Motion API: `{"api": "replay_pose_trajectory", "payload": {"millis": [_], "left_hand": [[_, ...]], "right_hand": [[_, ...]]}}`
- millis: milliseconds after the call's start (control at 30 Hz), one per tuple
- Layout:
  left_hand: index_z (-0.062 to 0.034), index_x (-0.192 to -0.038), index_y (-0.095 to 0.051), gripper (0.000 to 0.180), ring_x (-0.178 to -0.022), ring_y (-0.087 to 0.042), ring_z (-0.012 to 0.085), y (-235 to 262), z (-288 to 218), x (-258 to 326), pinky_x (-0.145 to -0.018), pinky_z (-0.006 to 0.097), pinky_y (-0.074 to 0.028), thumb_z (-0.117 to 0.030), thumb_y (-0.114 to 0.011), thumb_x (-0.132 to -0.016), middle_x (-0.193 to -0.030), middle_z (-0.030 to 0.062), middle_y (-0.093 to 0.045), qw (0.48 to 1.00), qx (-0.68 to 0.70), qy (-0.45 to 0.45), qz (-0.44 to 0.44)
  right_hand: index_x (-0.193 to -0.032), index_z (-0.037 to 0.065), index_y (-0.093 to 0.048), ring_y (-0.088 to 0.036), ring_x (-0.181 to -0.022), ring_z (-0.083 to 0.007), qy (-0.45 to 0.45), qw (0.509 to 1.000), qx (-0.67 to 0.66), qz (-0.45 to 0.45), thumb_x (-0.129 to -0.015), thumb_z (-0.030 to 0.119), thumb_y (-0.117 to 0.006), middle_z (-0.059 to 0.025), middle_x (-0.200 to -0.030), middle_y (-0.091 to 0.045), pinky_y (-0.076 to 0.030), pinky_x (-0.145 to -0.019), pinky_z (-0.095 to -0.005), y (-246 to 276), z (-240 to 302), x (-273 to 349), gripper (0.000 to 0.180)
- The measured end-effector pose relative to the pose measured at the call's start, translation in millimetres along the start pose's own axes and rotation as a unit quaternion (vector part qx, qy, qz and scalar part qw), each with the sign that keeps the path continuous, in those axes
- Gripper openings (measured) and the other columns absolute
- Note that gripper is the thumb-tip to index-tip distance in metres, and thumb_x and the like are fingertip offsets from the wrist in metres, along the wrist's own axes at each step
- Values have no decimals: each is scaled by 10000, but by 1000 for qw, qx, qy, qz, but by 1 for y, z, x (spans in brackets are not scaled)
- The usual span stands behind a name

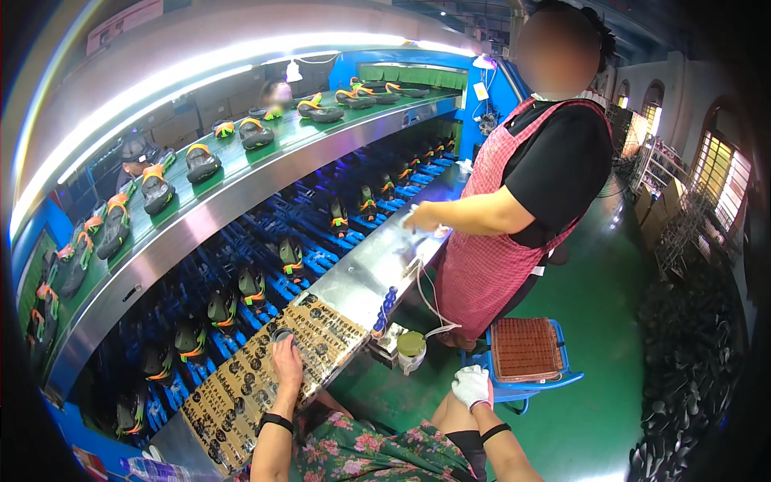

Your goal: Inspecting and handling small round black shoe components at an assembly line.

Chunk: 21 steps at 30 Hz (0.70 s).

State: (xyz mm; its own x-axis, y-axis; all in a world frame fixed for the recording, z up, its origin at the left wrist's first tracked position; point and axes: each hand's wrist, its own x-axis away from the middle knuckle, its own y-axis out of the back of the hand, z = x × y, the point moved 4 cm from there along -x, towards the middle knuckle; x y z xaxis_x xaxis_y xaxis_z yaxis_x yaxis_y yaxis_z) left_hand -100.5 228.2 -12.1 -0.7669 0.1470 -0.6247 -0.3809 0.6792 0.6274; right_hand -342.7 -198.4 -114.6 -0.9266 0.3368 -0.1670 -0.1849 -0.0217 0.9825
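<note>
My bare left hand (287, 363) is at the workbench, its fingers closed on a small dark grey round object (281, 332). Brown cardboard (241, 377) with dark lettering and stains covers the bench below it. In a white glove, my right hand (471, 388) rests loosely curled near my knee, beside a blue stool. I see nothing in it, though its palm is hidden. A green-lidded pot (411, 345) stands close to the bench edge, ahead of my right hand. Next to it is a coiled blue hose (385, 309).
Black shoes with orange trim (202, 163) ride on an upper green conveyor (233, 157); more shoes sit on blue racks below. A co-worker in a red checked apron (490, 233) stands ahead right. The blue stool (526, 353) has a woven seat. Dark shoe parts (683, 386) pile at right.
</note>
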Motion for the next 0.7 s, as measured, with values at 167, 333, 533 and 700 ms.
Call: {"api": "replay_pose_trajectory", "payload": {"millis": [167, 333, 533, 700], "left_hand": [[4, -1135, -658, 303, -1011, -586, 407, 1, 2, 0, -890, 471, -482, 56, -623, -838, -1036, 203, -654, 1000, 10, 23, -2], [9, -1117, -646, 279, -1033, -582, 414, -1, 1, 1, -922, 482, -471, 50, -623, -842, -1048, 209, -650, 1000, 3, 22, -3], [13, -1065, -621, 215, -1024, -558, 418, 1, -3, 1, -910, 485, -451, 31, -616, -851, -1032, 211, -624, 1000, 4, 21, -7], [13, -1027, -609, 180, -1036, -537, 407, 0, -4, 0, -914, 473, -445, 25, -626, -849, -1065, 196, -582, 1000, 1, 23, 2]], "right_hand": [[-894, 144, -757, -585, -1049, -257, -18, 998, 16, 60, -805, 317, -634, -39, -1004, -711, -413, -891, -457, 0, 1, -2, 230], [-892, 143, -756, -584, -1054, -255, -17, 998, 15, 57, -803, 317, -637, -42, -1009, -712, -412, -899, -455, 1, 1, 0, 229], [-885, 138, -754, -584, -1056, -259, -20, 998, 9, 59, -799, 308, -631, -47, -1008, -711, -414, -905, -456, 3, 2, 0, 227], [-870, 133, -752, -584, -1045, -261, -22, 998, 8, 58, -795, 299, -631, -48, -1002, -708, -415, -915, -458, 9, 4, -1, 218]]}}
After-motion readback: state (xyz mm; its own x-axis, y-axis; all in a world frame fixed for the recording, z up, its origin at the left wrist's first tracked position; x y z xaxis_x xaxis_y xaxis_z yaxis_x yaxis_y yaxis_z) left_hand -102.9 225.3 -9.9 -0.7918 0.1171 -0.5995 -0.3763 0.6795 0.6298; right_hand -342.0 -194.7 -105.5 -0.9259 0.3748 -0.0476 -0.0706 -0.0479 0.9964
